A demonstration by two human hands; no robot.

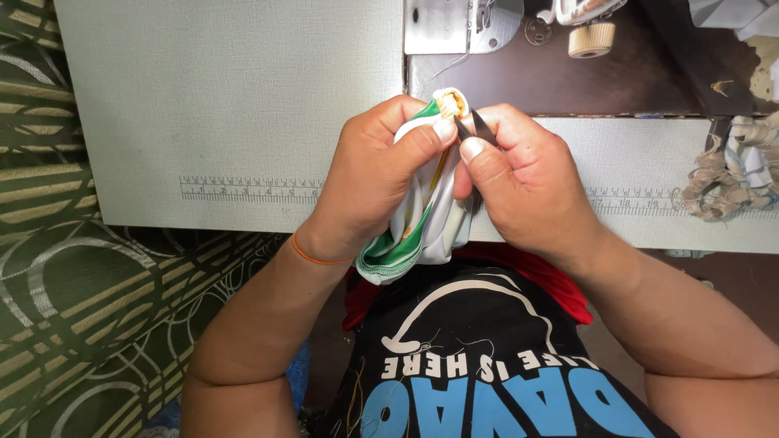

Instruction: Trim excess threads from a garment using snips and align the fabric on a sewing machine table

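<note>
My left hand (377,174) grips a bunched piece of white cloth with green trim and a yellow-orange stripe (422,227), thumb pressed near its top. My right hand (527,182) holds a small dark metal tool, like tweezers or thread snips (477,130), its tips touching the puckered cream end of the cloth (451,101). Both hands hover over the front edge of a pale grey sewing table (227,113). An orange band sits on my left wrist.
A printed ruler strip (243,191) runs along the table front. The sewing machine's metal plate (454,24) and a cream knob (591,40) lie at the top. Frayed fabric scraps (726,178) hang at the right. Green patterned fabric (73,292) covers the left.
</note>
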